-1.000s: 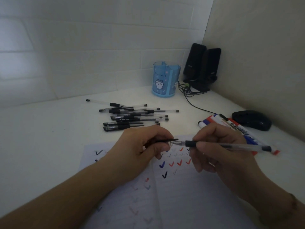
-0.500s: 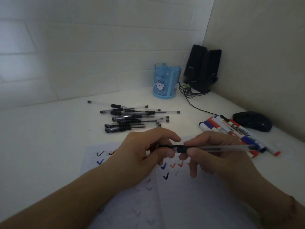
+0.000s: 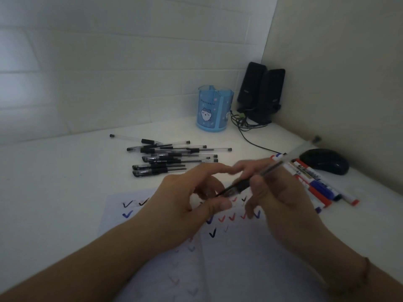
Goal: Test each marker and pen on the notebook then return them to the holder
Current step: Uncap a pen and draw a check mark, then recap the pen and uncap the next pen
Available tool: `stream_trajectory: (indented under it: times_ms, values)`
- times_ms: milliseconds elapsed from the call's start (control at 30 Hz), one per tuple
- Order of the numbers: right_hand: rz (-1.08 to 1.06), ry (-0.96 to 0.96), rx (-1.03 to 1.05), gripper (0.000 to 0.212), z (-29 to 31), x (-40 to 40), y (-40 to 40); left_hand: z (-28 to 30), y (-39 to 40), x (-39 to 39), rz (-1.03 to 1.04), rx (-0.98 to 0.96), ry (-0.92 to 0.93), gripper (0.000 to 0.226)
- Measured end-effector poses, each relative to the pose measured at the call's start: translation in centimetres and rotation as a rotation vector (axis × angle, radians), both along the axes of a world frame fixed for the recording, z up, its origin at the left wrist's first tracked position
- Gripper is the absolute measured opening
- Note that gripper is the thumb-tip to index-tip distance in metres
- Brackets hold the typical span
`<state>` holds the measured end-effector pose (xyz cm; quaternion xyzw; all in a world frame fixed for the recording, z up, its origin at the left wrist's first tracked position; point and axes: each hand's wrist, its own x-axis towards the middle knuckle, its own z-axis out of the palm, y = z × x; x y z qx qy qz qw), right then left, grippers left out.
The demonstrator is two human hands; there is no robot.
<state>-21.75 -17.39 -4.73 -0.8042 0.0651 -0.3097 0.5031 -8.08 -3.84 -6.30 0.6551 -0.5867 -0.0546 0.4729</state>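
Pen (image 3: 265,171) sits pinched in the right hand (image 3: 281,199), tilted, tip low-left, tail up-right over the markers (image 3: 314,182). Left hand (image 3: 185,205) just beside the tip, fingers curled; motion blur, can't tell if it holds a cap. Both hands hover over the notebook (image 3: 235,258), ticks on the page. Pile of pens (image 3: 172,159) lies beyond the left hand, holder (image 3: 214,107) further back by the wall, well apart. Mouse (image 3: 325,161) and speakers (image 3: 261,92) crowd the right corner; bare counter (image 3: 54,182) on the left.
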Motion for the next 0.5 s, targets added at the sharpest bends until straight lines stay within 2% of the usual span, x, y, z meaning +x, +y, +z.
stream_trajectory:
  times_ms: [100, 200, 300, 367, 500]
  values:
    - [-0.114, -0.023, -0.076, 0.006, 1.2, -1.0, -1.7, -0.2, 0.2, 1.3, 0.2, 0.047, -0.196, 0.039]
    - [-0.465, 0.141, -0.346, 0.021, 2.0, -2.5, -4.8, -0.6, 0.3, 3.7, 0.463, 0.075, -0.322, 0.033]
    - [-0.748, 0.35, -0.468, 0.024, 1.7, -3.2, -7.6, -0.8, 0.5, 5.5, 0.691, 0.217, -0.377, 0.024]
    - [-0.81, 0.489, -0.486, 0.026, 1.1, -3.2, -8.7, -0.8, 0.5, 5.7, 0.76, 0.289, -0.358, 0.022]
    - [-0.777, 0.714, -0.546, 0.028, 0.5, -3.0, -9.3, -0.9, 0.3, 5.6, 0.783, 0.349, -0.362, 0.019]
